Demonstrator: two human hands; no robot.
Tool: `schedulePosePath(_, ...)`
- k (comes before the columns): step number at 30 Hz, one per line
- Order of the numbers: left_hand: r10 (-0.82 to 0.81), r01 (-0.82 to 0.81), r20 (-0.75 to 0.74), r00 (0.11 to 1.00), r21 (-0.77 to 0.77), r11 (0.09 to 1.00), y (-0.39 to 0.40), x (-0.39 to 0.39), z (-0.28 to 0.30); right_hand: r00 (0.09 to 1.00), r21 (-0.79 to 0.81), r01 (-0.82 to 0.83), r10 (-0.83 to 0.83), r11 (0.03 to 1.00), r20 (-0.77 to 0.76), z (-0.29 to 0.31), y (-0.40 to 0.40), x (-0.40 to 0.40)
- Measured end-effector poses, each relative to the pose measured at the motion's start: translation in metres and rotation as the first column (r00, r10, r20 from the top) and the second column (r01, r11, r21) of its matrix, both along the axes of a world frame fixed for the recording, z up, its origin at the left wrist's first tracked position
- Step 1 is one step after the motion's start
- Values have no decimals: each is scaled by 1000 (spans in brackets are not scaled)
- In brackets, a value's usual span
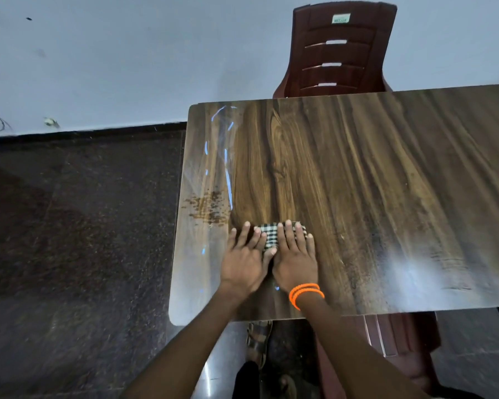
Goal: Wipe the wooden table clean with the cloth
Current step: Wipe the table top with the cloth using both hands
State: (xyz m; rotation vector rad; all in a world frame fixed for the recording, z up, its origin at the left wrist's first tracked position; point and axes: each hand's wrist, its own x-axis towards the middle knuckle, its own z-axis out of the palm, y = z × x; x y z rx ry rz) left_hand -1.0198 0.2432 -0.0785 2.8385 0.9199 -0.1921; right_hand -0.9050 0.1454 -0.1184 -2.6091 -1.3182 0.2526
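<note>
One desk, wood-grain top, and one checked cloth on it near the front-left part. Two hands are on the cloth: the left hand and right hand lie side by side, fingers spread out flat, pressing down on it rather than gripping it. The hands cover most of the cloth. One patch of brown crumbs sits just left of and beyond the cloth, close to the desk's left edge. The right wrist has orange bands. Two maroon plastic chairs: one behind the desk, another tucked under its near side. One sandalled foot on the dark floor.
</note>
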Motion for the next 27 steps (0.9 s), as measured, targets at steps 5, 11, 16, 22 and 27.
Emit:
schedulePosePath(5, 34, -36, 24, 999, 65, 997, 4, -64, -5, 995, 50, -93, 94, 994, -20, 3, 9, -59)
schedulePosePath(11, 0, 0, 13, 1000, 7, 1000, -60, -133, -6, 982, 45, -182, 184, 982, -40, 7, -62, -114)
schedulePosePath(16, -8, 10, 29, 1000, -46, 999, -111, -101, -1, 993, 22, -117, 117, 993, -23, 7, -119, -96)
schedulePosePath(22, -3, 5, 39, 999, -59, 998, -92, -50, 3, 1000, -6, 16, -16, 1000, 14, -1, -97, -55)
schedulePosePath(27, 57, -56, 34, 998, -17, 998, -54, -81, -1, 1000, 27, 16, -15, 1000, -26, 0, -47, -88)
